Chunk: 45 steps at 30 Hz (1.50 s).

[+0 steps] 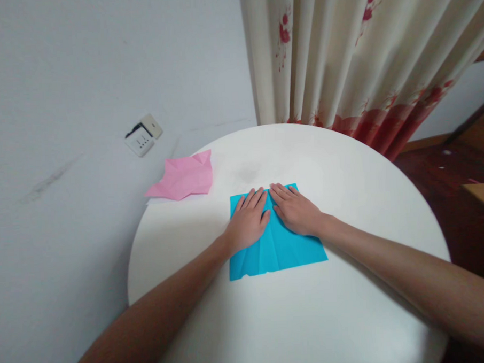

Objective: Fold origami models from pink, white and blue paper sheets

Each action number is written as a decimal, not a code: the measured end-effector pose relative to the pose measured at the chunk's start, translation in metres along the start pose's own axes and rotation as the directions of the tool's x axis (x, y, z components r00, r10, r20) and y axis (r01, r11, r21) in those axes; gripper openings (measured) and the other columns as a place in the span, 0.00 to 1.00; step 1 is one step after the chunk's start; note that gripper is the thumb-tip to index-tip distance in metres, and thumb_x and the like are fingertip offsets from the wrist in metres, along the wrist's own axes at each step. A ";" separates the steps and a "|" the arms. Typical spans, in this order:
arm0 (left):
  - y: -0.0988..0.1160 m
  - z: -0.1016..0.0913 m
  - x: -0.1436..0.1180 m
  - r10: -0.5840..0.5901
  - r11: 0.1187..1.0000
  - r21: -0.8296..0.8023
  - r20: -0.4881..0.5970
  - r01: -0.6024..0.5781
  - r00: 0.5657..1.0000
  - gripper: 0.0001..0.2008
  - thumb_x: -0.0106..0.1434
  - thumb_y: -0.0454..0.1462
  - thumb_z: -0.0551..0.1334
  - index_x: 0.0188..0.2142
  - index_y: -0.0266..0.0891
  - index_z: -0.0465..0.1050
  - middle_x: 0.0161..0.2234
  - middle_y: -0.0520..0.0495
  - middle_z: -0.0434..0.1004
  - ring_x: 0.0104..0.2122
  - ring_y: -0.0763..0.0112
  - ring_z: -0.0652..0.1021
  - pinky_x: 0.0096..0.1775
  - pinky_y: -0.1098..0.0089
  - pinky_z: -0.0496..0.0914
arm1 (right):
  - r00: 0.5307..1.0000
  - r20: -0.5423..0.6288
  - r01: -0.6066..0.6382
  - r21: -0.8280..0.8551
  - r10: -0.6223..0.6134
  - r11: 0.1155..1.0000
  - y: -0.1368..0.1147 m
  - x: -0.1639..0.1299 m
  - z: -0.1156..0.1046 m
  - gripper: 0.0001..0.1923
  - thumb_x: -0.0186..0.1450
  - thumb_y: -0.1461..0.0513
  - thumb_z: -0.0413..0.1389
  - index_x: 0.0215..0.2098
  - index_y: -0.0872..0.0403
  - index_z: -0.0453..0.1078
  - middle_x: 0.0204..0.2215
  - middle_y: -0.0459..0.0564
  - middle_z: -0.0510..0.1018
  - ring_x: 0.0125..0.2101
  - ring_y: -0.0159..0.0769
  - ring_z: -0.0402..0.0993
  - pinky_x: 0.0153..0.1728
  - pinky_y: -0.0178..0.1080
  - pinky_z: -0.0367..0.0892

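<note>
A blue sheet of paper with fold creases lies flat on the white round table. Its near edge is slightly ragged. On the left part of the sheet rests my left hand, palm down, fingers stretched toward the far edge. My right hand lies flat on the right part, its fingertips close to the left hand's at the far edge. Neither hand grips anything. Both hands cover much of the sheet's upper half.
A creased pink sheet of paper lies at the table's far left edge, with something white under it. Behind stands a wall with a socket. A cream curtain with red flowers hangs behind the table at the right.
</note>
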<state>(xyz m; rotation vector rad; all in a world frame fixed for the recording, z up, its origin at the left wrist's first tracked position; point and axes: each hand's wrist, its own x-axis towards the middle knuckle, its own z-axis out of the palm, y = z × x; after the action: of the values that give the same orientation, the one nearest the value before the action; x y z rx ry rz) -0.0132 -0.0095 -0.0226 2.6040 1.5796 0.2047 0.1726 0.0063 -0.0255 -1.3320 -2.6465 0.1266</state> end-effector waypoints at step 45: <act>0.000 -0.003 -0.002 0.022 1.000 0.002 0.031 -0.022 0.999 0.29 0.73 0.45 0.44 0.70 0.38 0.47 0.70 0.49 0.45 0.69 0.55 0.47 0.66 0.50 0.47 | 0.989 -0.136 -0.052 0.013 0.053 0.999 -0.006 0.004 0.001 0.26 0.71 0.64 0.42 0.65 0.64 0.58 0.65 0.63 0.60 0.67 0.47 0.51 0.65 0.50 0.49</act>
<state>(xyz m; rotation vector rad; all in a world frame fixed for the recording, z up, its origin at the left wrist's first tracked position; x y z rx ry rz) -0.0143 -0.0113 -0.0197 2.6139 1.5430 0.1632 0.1653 0.0057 -0.0251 -1.3566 -2.4962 0.0524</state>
